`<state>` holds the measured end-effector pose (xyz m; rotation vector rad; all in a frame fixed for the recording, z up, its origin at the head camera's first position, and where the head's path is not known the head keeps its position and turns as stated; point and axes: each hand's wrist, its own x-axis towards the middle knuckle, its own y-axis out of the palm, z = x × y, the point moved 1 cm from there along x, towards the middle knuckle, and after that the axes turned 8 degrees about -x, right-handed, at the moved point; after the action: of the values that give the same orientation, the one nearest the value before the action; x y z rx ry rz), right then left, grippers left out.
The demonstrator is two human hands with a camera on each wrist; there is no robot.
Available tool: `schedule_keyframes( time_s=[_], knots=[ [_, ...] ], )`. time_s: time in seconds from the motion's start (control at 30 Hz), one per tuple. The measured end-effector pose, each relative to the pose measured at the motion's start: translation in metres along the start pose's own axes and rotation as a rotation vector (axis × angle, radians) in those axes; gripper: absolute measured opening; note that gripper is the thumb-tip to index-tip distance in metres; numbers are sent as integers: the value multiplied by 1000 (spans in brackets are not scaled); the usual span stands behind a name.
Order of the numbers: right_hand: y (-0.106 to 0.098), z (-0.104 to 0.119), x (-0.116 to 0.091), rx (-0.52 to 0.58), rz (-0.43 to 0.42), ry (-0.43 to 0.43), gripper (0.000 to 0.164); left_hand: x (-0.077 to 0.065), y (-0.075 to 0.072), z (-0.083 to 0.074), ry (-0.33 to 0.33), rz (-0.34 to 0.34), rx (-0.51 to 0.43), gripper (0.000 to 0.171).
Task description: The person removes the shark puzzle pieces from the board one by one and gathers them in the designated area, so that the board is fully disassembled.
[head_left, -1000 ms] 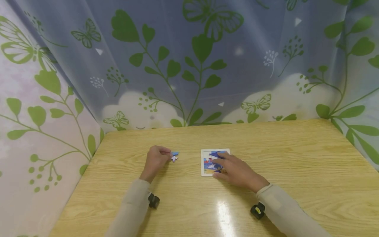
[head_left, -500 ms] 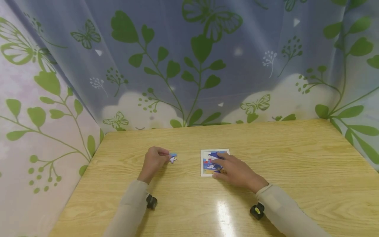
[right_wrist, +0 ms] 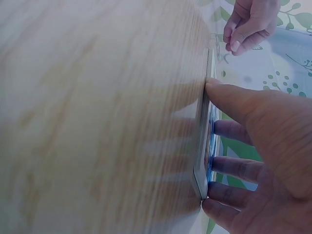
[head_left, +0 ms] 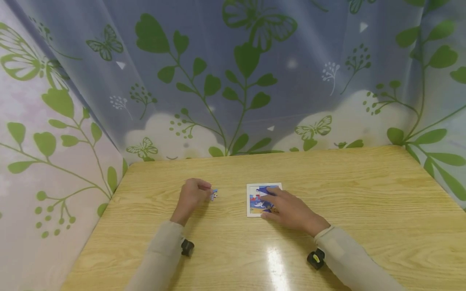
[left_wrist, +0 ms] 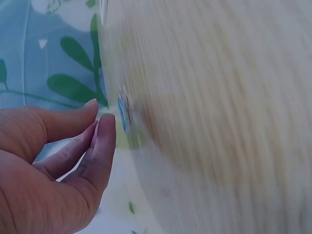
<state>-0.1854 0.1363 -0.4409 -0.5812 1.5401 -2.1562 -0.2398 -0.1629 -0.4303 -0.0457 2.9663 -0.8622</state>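
Observation:
A square jigsaw puzzle in a white-rimmed tray [head_left: 248, 206] lies on the table, with a blue sea picture and a pale gap at its upper left. My right hand [head_left: 293, 210] rests on it, thumb at the near edge and fairly straight fingers over the picture, hiding its right side. To the left, a small blue-and-white puzzle piece [head_left: 214, 195] sits beside the fingertips of my left hand [head_left: 192, 198]. In the left wrist view, the thumb and index finger are close together with nothing between them; the piece [left_wrist: 125, 109] is just past the fingertips.
The wooden table [head_left: 346, 186] extends around both hands and meets a leaf-and-butterfly patterned curtain [head_left: 204, 81] at the back. Similar patterned cloth [head_left: 54, 161] hangs on the left side. A black camera is strapped at each wrist.
The puzzle piece shifted slightly left at first. My left hand then moved a little right, covering more of the piece. My right hand stays in place on the puzzle.

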Motion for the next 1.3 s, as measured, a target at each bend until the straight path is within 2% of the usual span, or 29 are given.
schedule_keyframes(
  time_s=[0.17,0.47,0.8,1.0,1.3],
  knots=[
    [1,-1,0,-4,-2,0,50,-4,11,-11,36,73,-21,15],
    [1,0,0,-4,6,8,51,-9,38,-28,94,163,36,16],
    [2,-1,0,-11,-18,3,51,-14,68,-45,221,287,104,19],
    [3,-2,0,31,-28,-19,51,-14,80,-48,203,342,164,28],
    [0,-5,-6,44,-1,-7,52,-13,84,-48,190,342,170,32]
  ],
)
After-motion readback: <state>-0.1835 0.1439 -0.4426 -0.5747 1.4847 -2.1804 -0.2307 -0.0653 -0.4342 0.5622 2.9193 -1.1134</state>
